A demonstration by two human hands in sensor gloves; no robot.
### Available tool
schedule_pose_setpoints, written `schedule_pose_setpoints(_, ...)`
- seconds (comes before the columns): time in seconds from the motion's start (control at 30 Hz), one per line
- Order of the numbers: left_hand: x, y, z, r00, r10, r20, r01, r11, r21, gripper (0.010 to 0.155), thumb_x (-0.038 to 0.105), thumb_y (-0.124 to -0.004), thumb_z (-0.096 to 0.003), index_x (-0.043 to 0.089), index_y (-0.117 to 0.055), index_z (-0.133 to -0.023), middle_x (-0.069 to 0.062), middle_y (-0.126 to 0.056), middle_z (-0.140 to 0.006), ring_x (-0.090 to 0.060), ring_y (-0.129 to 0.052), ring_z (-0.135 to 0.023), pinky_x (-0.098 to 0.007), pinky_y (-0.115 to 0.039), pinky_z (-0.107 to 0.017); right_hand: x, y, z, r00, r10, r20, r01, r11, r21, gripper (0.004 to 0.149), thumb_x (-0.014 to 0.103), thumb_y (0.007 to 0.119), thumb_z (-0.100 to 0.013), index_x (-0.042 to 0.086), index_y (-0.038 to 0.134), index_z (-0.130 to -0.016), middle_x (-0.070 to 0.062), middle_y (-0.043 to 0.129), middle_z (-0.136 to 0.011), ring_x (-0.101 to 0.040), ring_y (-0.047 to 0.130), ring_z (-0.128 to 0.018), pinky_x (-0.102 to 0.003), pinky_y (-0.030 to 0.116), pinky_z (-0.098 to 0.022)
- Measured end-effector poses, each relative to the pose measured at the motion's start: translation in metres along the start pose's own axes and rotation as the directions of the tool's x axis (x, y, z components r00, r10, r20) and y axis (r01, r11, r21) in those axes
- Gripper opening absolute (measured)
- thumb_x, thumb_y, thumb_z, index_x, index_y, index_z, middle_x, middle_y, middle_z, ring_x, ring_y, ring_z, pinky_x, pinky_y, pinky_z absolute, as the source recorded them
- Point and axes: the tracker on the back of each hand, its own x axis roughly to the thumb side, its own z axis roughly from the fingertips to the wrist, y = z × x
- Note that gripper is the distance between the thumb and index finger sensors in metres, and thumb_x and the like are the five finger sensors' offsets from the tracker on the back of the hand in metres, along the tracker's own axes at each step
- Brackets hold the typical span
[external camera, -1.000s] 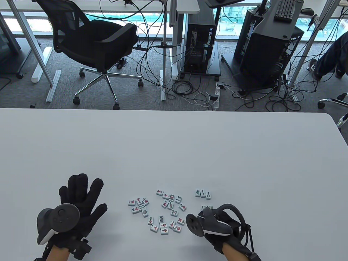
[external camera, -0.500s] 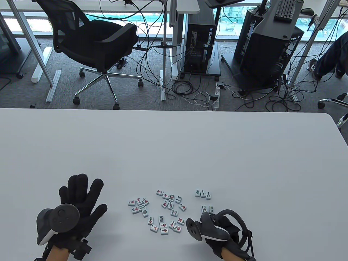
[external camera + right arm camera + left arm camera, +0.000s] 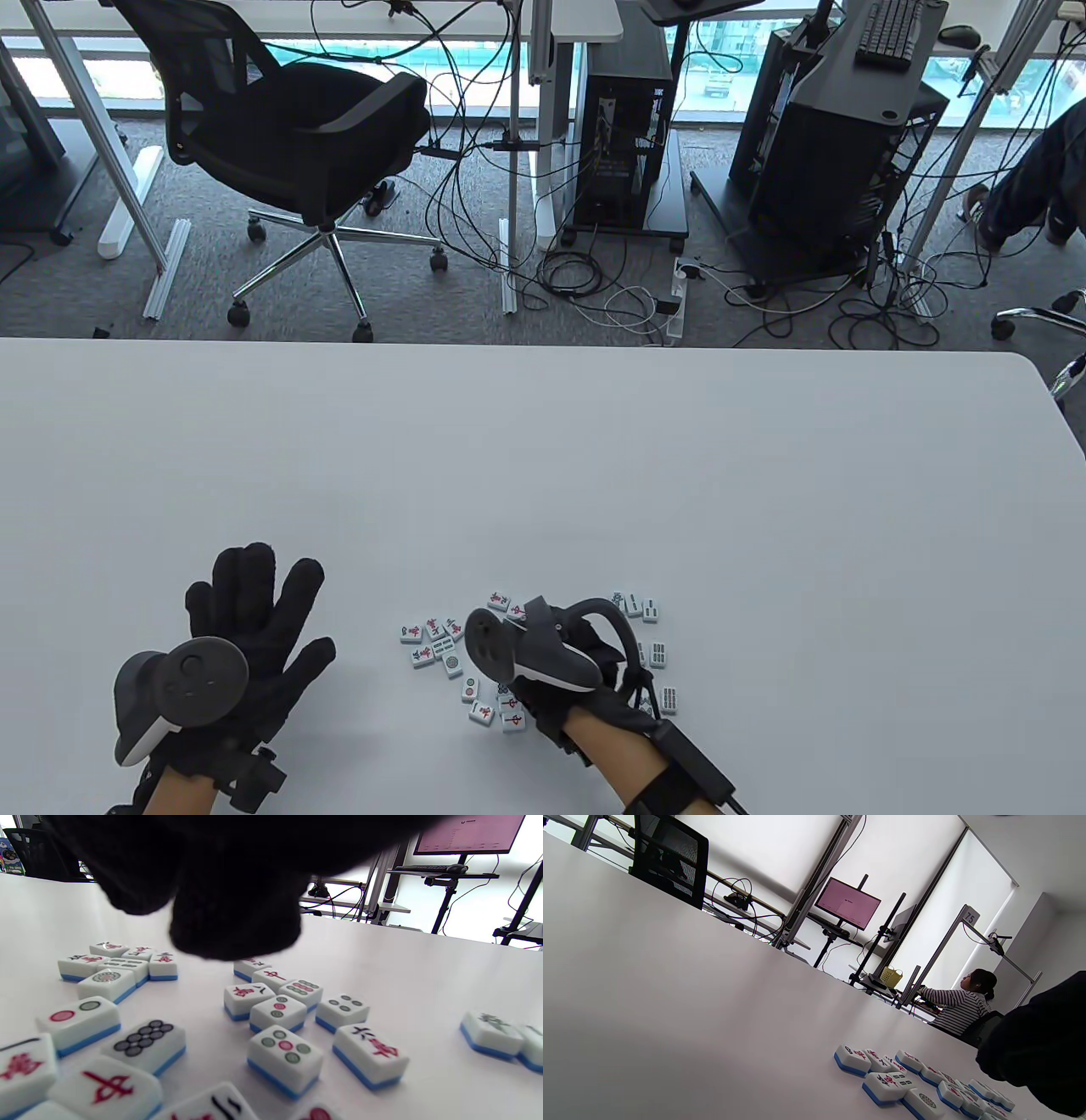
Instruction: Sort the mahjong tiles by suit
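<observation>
Small white, blue-backed mahjong tiles lie face up near the table's front edge. A left cluster holds character tiles, and a short row of bamboo tiles lies to the right. My right hand hovers over the middle cluster, its tracker hiding most of those tiles. In the right wrist view its fingertips hang just above a five-dot tile and a character tile, with nothing between them. My left hand lies flat on the table with fingers spread, left of all the tiles.
Two single bamboo tiles lie right of my right wrist. The white table stretches bare beyond the tiles. An office chair, computer racks and cables stand on the floor past the far edge.
My right hand has moved left from the front right to over the middle cluster, uncovering bamboo tiles on the right. My left hand has stayed still.
</observation>
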Motion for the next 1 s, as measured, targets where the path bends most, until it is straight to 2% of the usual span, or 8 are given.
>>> schedule_pose_setpoints(0.17, 0.000, 0.001, 0.000, 1.000, 0.007, 0.001, -0.007, 1.000, 0.003, 0.076, 0.073, -0.053, -0.0472, 0.046, -0.021, -0.111, 0.019, 0.014, -0.109, -0.014, 0.020, -0.106, -0.056, 0.010, -0.070, 0.028, 0.012, -0.027, 0.999, 0.034, -0.032, -0.033, 0.999, 0.034, 0.048, 0.042, 0.081, -0.038, 0.004, 0.092, -0.066, -0.003, 0.099, -0.025, -0.009, 0.087, 0.001, -0.027, 0.080, 0.001)
schedule_pose_setpoints(0.4, 0.000, 0.001, 0.000, 1.000, 0.012, 0.004, -0.012, 1.000, 0.005, 0.076, 0.073, -0.053, -0.0472, 0.046, -0.022, -0.111, 0.019, 0.014, -0.109, -0.014, 0.020, -0.106, -0.056, 0.010, -0.070, 0.039, 0.022, -0.048, 0.987, 0.106, -0.119, -0.098, 0.993, 0.071, 0.049, 0.045, 0.079, -0.039, 0.003, 0.093, -0.062, -0.003, 0.099, -0.023, -0.008, 0.086, 0.002, -0.027, 0.080, 0.002)
schedule_pose_setpoints(0.8, -0.001, 0.002, 0.001, 1.000, 0.016, 0.000, -0.016, 1.000, 0.007, 0.076, 0.073, -0.053, -0.0473, 0.046, -0.022, -0.111, 0.019, 0.014, -0.109, -0.014, 0.020, -0.106, -0.056, 0.010, -0.070, 0.035, 0.026, -0.046, 0.969, 0.217, -0.122, -0.201, 0.971, 0.130, 0.048, 0.045, 0.078, -0.039, 0.004, 0.093, -0.061, -0.001, 0.098, -0.022, -0.007, 0.086, 0.003, -0.026, 0.080, 0.002)
schedule_pose_setpoints(1.0, -0.001, 0.002, 0.000, 1.000, 0.016, 0.000, -0.016, 1.000, 0.008, 0.076, 0.073, -0.053, -0.0472, 0.046, -0.022, -0.111, 0.019, 0.014, -0.109, -0.014, 0.020, -0.106, -0.056, 0.010, -0.070, 0.027, 0.029, -0.046, 0.965, 0.226, -0.130, -0.211, 0.970, 0.121, 0.047, 0.043, 0.080, -0.039, 0.004, 0.093, -0.062, -0.001, 0.098, -0.022, -0.007, 0.086, 0.002, -0.026, 0.080, 0.002)
